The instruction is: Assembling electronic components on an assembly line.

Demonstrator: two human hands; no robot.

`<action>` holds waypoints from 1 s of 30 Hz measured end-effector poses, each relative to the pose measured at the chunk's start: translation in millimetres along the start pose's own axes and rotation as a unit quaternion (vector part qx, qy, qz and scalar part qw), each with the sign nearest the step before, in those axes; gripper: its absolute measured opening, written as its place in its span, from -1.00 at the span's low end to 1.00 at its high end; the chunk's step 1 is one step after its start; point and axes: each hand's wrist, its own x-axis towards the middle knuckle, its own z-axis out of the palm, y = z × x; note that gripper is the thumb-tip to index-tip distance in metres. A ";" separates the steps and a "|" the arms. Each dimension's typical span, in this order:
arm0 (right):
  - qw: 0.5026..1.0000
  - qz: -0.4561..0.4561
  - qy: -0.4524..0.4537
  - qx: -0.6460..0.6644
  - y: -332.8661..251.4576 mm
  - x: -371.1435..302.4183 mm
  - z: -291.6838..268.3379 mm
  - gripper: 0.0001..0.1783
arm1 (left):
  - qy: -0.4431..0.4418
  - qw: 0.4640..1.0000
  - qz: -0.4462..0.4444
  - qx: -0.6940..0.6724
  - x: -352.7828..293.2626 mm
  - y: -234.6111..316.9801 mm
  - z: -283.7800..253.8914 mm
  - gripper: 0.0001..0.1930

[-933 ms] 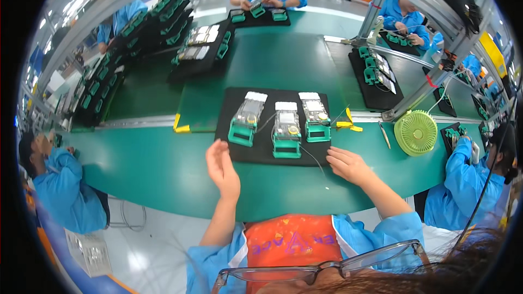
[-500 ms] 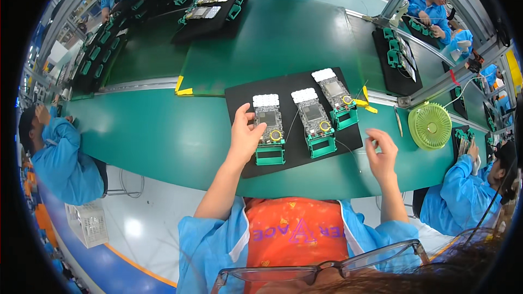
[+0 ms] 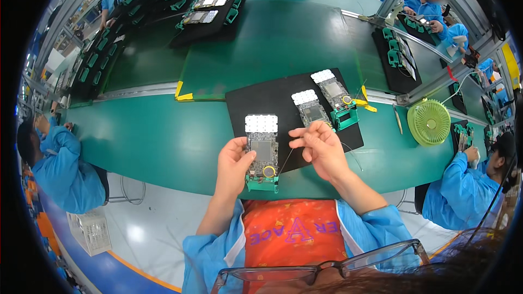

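Note:
My left hand (image 3: 231, 167) grips a circuit board (image 3: 262, 151) by its left edge, thumb on top. The board has a white keypad pad at its far end, a yellow-ringed round part and a green plastic frame (image 3: 262, 184) at its near end. From its right side a thin wire (image 3: 287, 157) runs up to my right hand (image 3: 327, 153), whose thumb and fingers pinch it. Behind that hand a second board (image 3: 310, 110) lies on a black foam mat (image 3: 250, 99), its near end hidden. A third board (image 3: 330, 87) with its green frame rests at the mat's far right.
A green fan (image 3: 429, 122) stands right of the mat, with a pen-like stick (image 3: 398, 121) beside it. Yellow tape (image 3: 185, 97) marks the bench. Another black mat (image 3: 212, 30) with boards lies across the rail. Co-workers in blue sit at left, right and far side.
My left hand has picked up the left board and brought it nearer, off the mat. My right hand has moved left from the mat's right side and now pinches its wire.

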 end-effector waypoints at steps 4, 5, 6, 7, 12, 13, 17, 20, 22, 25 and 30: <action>0.999 -0.022 0.025 -0.028 -5.3 2.1 7.4 -0.91 | 0.019 0.999 0.024 0.030 -3.5 -2.3 -2.1 -0.80; 0.998 -0.032 0.018 -0.060 -4.6 2.2 6.0 -0.92 | 0.017 0.999 0.024 0.029 -3.4 -1.4 0.6 -0.80; 0.995 -0.041 0.011 -0.092 -4.2 2.1 5.5 -0.91 | 0.013 0.998 0.043 0.040 -3.4 0.2 5.2 -0.83; 0.995 -0.038 0.010 -0.092 -3.6 0.8 8.3 -0.91 | 0.013 0.997 0.063 0.052 -4.8 0.8 8.3 -0.85; 0.951 -0.120 0.005 -0.285 4.4 -9.6 25.2 -0.95 | 0.008 0.992 0.096 0.085 -6.5 -2.3 24.0 -0.88; 0.952 -0.115 0.001 -0.283 4.5 -10.1 28.2 -0.95 | 0.002 0.989 0.110 0.098 -5.9 -4.2 26.2 -0.88; 0.892 -0.176 -0.021 -0.417 3.5 -10.9 44.3 -0.96 | -0.010 0.972 0.170 0.163 -10.3 -1.0 36.0 -0.87; 0.866 -0.209 -0.031 -0.453 6.6 -9.1 47.1 -0.95 | -0.012 0.968 0.186 0.166 -14.5 1.4 40.3 -0.90; 0.835 -0.280 -0.034 -0.473 8.0 -7.7 48.0 -0.91 | -0.021 0.964 0.195 0.181 -16.9 3.5 41.7 -0.88; 0.815 -0.321 -0.044 -0.481 8.7 -5.2 47.0 -0.88 | -0.031 0.950 0.225 0.213 -19.6 7.3 44.2 -0.88; 0.796 -0.344 -0.048 -0.496 7.4 -4.6 46.7 -0.87 | -0.011 0.940 0.253 0.229 -19.6 9.6 47.8 -0.90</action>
